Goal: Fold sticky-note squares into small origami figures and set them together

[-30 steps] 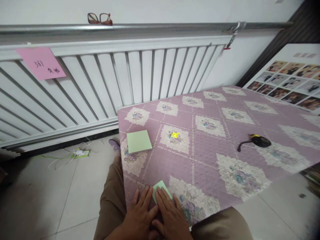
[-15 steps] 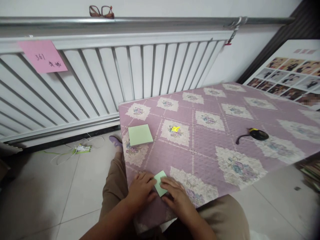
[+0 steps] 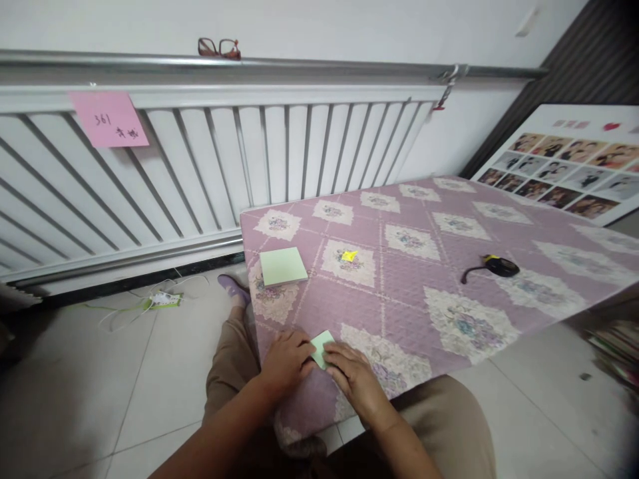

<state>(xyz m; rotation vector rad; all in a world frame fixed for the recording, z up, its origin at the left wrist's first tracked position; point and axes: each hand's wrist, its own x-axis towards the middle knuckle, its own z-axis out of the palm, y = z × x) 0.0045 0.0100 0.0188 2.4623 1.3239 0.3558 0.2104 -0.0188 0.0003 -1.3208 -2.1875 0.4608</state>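
Note:
A small folded piece of light green paper (image 3: 322,341) lies near the table's front edge, between my two hands. My left hand (image 3: 288,356) rests at its left side with the fingers curled against it. On the right side of the paper, the fingers of my right hand (image 3: 355,376) press down and grip it, covering part of it. Further back on the left is a flat green paper pad (image 3: 284,266). A small folded yellow paper shape (image 3: 349,256) sits behind my hands on the tablecloth.
A patterned pink tablecloth (image 3: 399,286) covers the table. On its right lies a black and yellow tape measure (image 3: 500,266). A white radiator (image 3: 259,153) stands along the wall, with glasses (image 3: 219,48) on its pipe. A photo board (image 3: 559,159) leans at the far right.
The view has tilted slightly up and to the right. Both hands stay at the green paper; my right fingers have shifted a little on it.

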